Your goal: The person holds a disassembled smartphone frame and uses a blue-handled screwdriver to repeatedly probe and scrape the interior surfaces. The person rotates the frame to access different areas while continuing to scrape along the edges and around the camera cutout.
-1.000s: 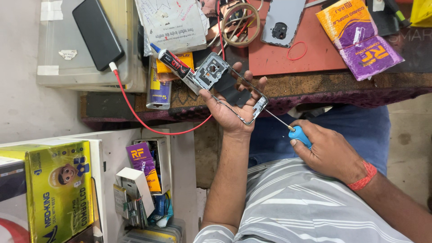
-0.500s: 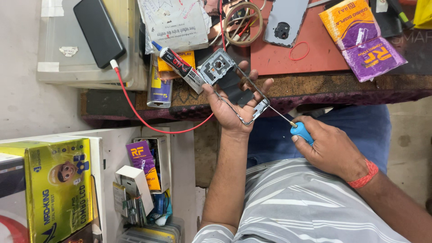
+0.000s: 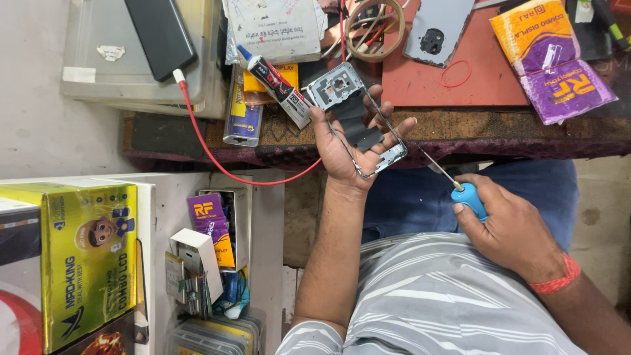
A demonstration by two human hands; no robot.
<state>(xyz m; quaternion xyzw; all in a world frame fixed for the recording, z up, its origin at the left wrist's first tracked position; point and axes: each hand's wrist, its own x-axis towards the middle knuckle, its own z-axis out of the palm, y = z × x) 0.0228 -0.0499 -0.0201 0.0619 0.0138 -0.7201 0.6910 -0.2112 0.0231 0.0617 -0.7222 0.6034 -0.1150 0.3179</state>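
Here, one phone frame (image 3: 358,128) lies in the left hand (image 3: 345,148), held palm-up over the edge of the worktop (image 3: 499,128), fingers spread and loosely curled under it. One blue-handled screwdriver (image 3: 460,187) sits in the closed right hand (image 3: 506,227), tip aimed toward the frame but apart from it. One glue tube (image 3: 276,85), one back cover (image 3: 437,29) and two packets (image 3: 549,59) lie on the worktop.

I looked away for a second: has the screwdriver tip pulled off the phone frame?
Yes. The screwdriver in the right hand has drawn back toward the body, away from the table edge; its tip now sits clear of the phone frame.
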